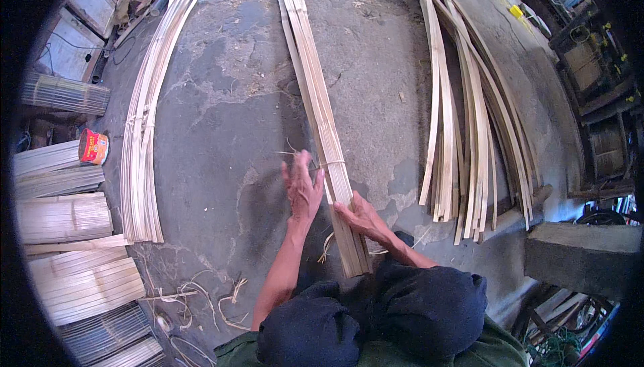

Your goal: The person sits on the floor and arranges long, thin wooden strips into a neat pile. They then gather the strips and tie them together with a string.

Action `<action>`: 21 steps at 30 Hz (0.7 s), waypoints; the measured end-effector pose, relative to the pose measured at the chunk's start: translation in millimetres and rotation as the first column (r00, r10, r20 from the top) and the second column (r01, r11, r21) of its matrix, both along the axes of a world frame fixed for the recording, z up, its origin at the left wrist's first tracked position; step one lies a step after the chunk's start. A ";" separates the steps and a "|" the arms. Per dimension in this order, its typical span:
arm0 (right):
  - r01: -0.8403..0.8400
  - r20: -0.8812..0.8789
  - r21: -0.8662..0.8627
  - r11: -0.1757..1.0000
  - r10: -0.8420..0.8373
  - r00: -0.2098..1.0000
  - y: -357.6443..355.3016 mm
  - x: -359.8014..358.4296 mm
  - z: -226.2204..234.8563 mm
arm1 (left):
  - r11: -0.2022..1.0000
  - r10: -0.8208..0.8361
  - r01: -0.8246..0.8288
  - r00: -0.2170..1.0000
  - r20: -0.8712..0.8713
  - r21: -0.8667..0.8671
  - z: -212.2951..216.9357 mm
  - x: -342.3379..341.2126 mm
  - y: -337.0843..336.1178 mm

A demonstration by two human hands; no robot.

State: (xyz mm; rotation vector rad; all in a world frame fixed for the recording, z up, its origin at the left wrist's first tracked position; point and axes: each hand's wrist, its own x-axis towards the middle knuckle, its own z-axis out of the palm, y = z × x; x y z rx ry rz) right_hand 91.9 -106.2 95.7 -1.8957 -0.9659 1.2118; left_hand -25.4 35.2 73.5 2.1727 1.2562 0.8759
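A long bundle of pale split-bamboo strips (324, 122) runs away from me across the floor, its near end between my knees. A thin tie strand (331, 163) goes round it a little ahead of my hands. My right hand (363, 218) grips the bundle from its right side near the close end, thumb on top. My left hand (304, 191) is raised just left of the bundle, fingers apart, beside the tie. A loose curl of strand shows by its fingertips; whether the fingers touch it I cannot tell.
Another bundle of strips (143, 132) lies at left, and a fanned pile of strips (469, 99) at right. Stacked slat panels (64, 216) and a red tin (93, 147) line the left edge. Loose strand scraps (221, 300) litter the floor; a concrete block (577, 253) stands at right.
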 end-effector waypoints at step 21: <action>0.063 0.019 -0.079 0.995 -0.062 0.998 -8.8 5.8 -28.8 | -0.069 -0.266 0.505 0.822 0.504 -0.860 20.6 -10.5 52.1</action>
